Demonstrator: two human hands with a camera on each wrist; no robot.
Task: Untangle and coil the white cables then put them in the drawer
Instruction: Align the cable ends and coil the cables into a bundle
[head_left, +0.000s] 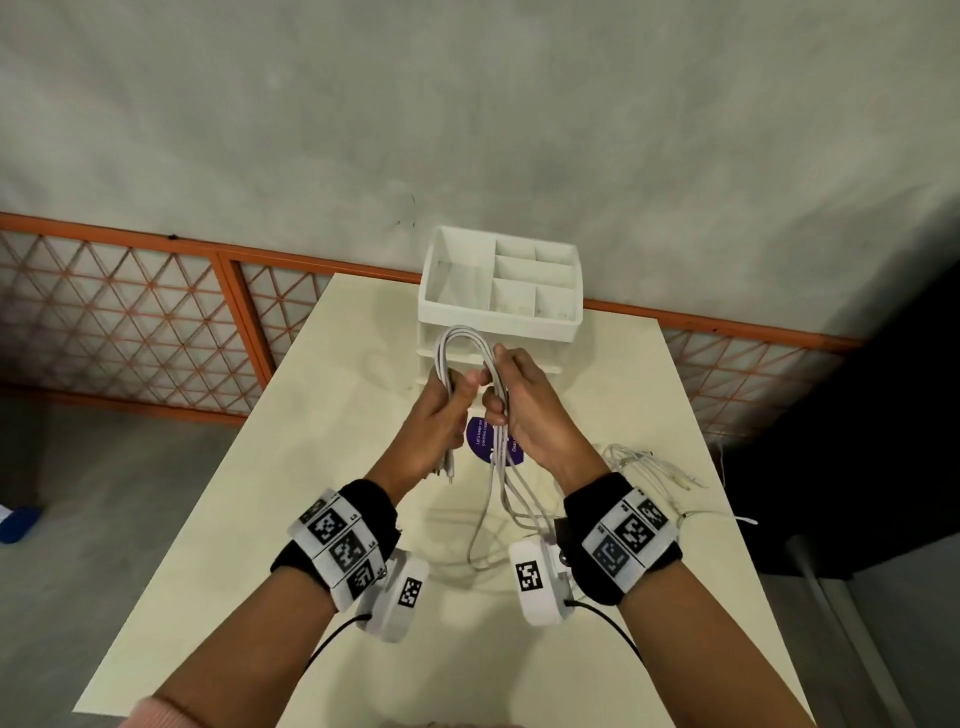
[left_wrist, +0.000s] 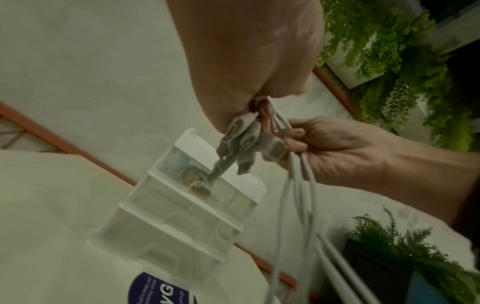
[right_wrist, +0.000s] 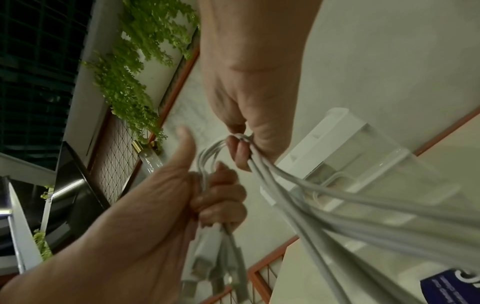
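- Two hands meet above the bench (head_left: 218, 519) in the head view: the left hand (head_left: 441, 415) has its fingers curled round one side of a loop of white cables (head_left: 467, 343), and the right hand (head_left: 524, 410) pinches the other side of that loop between thumb and fingers.
- The cables' loop arches up in front of the drawer unit (head_left: 498, 291); their loose lengths hang down between the wrists to the bench top.
- The drawer unit stands at the far end of the bench; its top tray is split into several compartments that look bare.
- A second bunch of cables (head_left: 649, 467) lies on the bench to the right, apart from the hands, and a purple round sticker (head_left: 480, 441) sits on the bench under the hands.
- Behind the bench runs an orange-framed lattice fence (head_left: 130, 312) below a grey wall.
- Left wrist view: several plugs (left_wrist: 241, 144) stick out below the left hand's closed fist; the drawer unit's clear-fronted drawers (left_wrist: 182, 205) hold some blurred things I cannot name.
- Right wrist view: the right hand's fingers (right_wrist: 240, 152) pinch the bundled strands, the left hand (right_wrist: 155, 205) grips them with its thumb raised, and green hanging plants (right_wrist: 135, 61) show beyond.
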